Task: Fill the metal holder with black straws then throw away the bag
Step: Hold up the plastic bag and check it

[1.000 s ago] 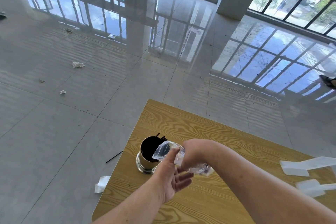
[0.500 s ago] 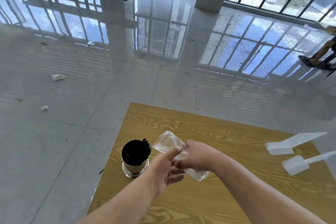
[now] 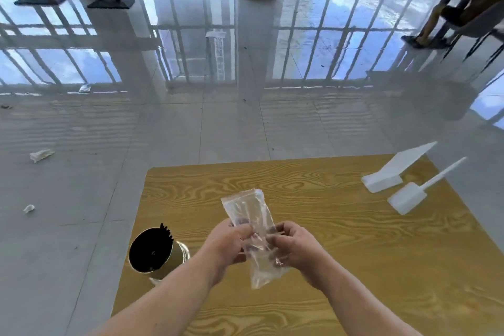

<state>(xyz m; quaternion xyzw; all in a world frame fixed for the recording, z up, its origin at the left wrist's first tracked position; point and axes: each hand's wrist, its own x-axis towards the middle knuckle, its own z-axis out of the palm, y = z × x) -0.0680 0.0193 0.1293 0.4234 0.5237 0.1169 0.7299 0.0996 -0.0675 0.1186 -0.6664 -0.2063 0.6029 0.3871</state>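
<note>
A clear plastic bag hangs upright over the wooden table, looking empty. My left hand pinches its left edge at mid-height. My right hand pinches the right edge opposite. The metal holder stands at the table's near-left edge, to the left of my left hand. It is packed with black straws, whose tips reach just above the rim.
Two white plastic scoop-like pieces lie at the table's far right. Crumpled scraps litter the glossy tiled floor to the left. A seated person's legs show at the far upper right.
The bag has moved from beside the holder's mouth to the middle of the table and turned upright. My left hand, open under it before, now pinches it. The camera swung right.
</note>
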